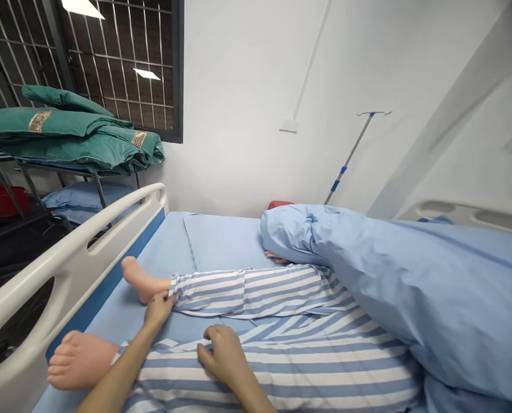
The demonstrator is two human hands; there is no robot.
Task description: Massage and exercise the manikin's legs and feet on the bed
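— Left hand (159, 307) doing what?
— Pinching the cuff (174, 292) of the blue-striped pajama trousers, low centre-left of the frame, right beside a bare foot (141, 279), apparently a manikin's.
— And the right hand (223, 353)?
— Lying loosely curled on the nearer trouser leg (273, 367), lower centre, showing no clear pinch.
— How far along?
— Trousers reaching both ankles, second bare foot (79, 361) sticking out at lower left, light-blue duvet (380, 281) covering the legs higher up at right.
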